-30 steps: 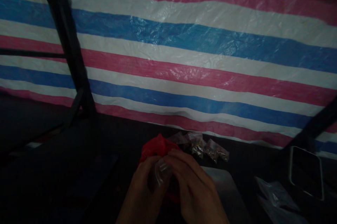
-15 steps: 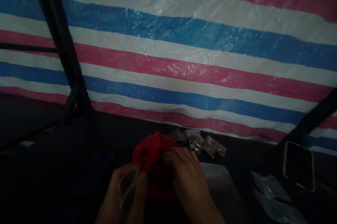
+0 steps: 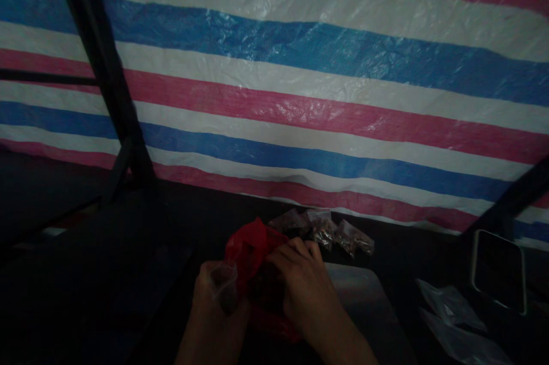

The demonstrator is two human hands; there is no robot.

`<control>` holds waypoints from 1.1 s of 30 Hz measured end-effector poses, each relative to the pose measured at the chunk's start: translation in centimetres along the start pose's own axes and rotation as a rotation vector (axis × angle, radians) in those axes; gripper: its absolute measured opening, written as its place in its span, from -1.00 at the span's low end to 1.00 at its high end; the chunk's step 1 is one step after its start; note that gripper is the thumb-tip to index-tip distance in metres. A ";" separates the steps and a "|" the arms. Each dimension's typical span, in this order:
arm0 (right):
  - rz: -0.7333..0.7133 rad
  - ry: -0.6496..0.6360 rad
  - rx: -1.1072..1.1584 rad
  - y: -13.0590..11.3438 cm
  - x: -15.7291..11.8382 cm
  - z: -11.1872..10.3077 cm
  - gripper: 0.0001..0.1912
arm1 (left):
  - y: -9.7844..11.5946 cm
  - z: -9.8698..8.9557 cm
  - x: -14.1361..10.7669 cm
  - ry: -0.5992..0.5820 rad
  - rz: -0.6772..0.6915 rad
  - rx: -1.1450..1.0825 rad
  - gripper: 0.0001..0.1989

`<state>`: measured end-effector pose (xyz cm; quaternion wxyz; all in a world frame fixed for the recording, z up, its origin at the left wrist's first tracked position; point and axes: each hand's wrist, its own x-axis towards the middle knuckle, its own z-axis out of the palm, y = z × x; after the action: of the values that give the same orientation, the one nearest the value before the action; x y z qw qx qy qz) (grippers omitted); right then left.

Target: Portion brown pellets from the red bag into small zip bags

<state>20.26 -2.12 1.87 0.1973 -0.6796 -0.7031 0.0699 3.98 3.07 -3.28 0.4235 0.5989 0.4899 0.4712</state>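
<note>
A small clear plastic bag [image 3: 223, 286] is clamped between the thumb and fingers of the left hand [image 3: 209, 303], with its open mouth directed upward. The left hand is positioned at the near left side of a red plastic bag [image 3: 249, 246], which is set on the dark bench [image 3: 195, 207] at front center. The fingers of the right hand [image 3: 306, 285] are curled over the red bag's opening; whether they are closed on anything cannot be told. The contents of the red bag are too dark to be identified. The two hands are held apart, with the dark opening of the red bag between them.

Behind the red bag, filled zip bags [image 3: 322, 232] are grouped near the far edge of the bench, just in front of a striped plastic sheet [image 3: 295, 107]. A flat grey panel [image 3: 362, 290] with a rounded corner is located just right of the right hand and is partly covered by the forearm; its right edge is sloped toward the lower right. Beyond that edge, a strip of dark bench is left between the panel and the flat clear bags [image 3: 454, 310]. A smartphone [image 3: 498, 273] is placed beside these, near the right side of the view. The left side is bounded by a dark post [image 3: 105, 67], set well apart from the hands.
</note>
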 end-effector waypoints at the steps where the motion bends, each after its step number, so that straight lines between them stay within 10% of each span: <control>1: 0.007 0.002 0.018 -0.1 -0.1 0.0 -0.53 | 0.0 -0.1 0.1 -0.024 -0.022 -0.054 -0.66; 13: 0.326 0.205 0.408 0.2 -1.3 1.0 -0.46 | 1.9 -0.2 0.3 -0.014 -0.017 -0.039 -0.67; 20: 0.102 0.281 0.736 -0.4 -2.0 -1.1 -0.54 | 0.2 -0.5 0.8 -0.078 0.294 0.321 -0.83; 33: -0.240 0.350 0.114 -2.0 -2.5 -2.0 -0.29 | 0.6 1.2 0.0 -0.140 0.179 0.144 -0.68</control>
<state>19.09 -5.04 3.97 0.3612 -0.5805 -0.7290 -0.0335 5.31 2.94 -2.96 0.3686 0.7005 0.4363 0.4280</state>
